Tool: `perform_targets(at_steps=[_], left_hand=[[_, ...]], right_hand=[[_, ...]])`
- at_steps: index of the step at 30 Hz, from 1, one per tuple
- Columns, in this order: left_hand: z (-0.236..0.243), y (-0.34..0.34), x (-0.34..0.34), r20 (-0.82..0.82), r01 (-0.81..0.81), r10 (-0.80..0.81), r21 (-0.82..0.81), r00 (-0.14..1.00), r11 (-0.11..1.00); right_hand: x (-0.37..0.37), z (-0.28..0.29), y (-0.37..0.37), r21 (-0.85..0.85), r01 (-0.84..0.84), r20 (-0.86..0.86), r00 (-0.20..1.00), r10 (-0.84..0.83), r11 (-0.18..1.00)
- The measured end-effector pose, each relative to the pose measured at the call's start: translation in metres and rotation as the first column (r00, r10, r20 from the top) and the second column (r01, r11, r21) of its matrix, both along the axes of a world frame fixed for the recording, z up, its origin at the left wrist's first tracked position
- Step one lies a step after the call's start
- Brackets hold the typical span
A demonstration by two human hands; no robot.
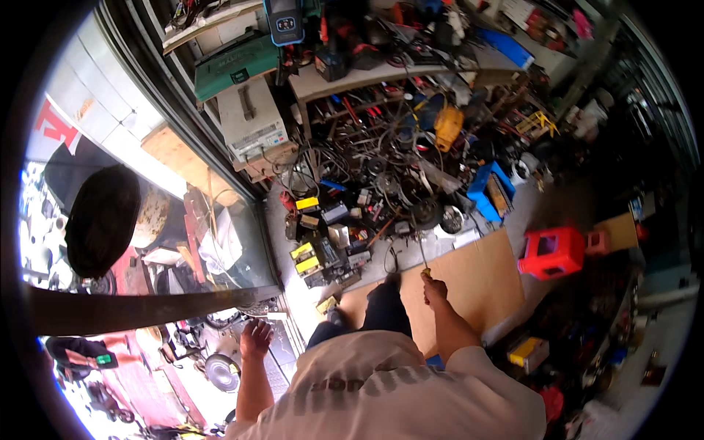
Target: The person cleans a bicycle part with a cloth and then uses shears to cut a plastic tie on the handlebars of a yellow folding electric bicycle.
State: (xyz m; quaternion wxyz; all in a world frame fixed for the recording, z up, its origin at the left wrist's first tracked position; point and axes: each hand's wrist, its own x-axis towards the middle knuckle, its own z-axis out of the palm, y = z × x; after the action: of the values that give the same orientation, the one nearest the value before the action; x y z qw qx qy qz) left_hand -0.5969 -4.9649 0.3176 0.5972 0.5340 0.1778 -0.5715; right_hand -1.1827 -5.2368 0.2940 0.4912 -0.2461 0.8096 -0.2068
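My right hand (435,290) is closed around the yellowish handle of a long screwdriver (424,255). Its thin shaft points away from me, above the far edge of a flat cardboard sheet (473,282) on the floor. Out to the left, my left hand (256,338) is raised with its fingers apart and nothing in it. It is nearest to the doorway edge, with a motorbike wheel (222,372) beyond it outside.
Several batteries (315,257) crowd the floor ahead, beside tangled cables and parts. A blue crate (491,192) and a red plastic stool (551,253) stand to the right. A cluttered workbench (396,72) spans the back, next to a grey metal box (251,121). Outside at left is another person (81,353).
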Motion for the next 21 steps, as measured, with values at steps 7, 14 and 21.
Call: perform_targets(at_steps=[7, 14, 21], left_hand=[[0.094, 0.021, -0.104, 0.469, -0.268, 0.074, 0.362, 0.88, 0.893], [0.148, 0.102, -0.411, -0.098, 0.145, -0.164, 0.941, 0.982, 0.307], [0.151, 0.172, -0.497, -0.423, 0.48, -0.781, 0.858, 0.46, -0.182]], right_hand=[[0.114, -0.094, -0.3, 0.02, -0.27, -0.178, 0.947, 0.269, 0.963], [0.276, -0.141, -0.57, -0.154, -0.353, 0.09, 0.925, 0.369, 0.923], [0.339, -0.163, -0.679, -0.304, -0.516, 0.137, 0.808, 0.573, 0.801]])
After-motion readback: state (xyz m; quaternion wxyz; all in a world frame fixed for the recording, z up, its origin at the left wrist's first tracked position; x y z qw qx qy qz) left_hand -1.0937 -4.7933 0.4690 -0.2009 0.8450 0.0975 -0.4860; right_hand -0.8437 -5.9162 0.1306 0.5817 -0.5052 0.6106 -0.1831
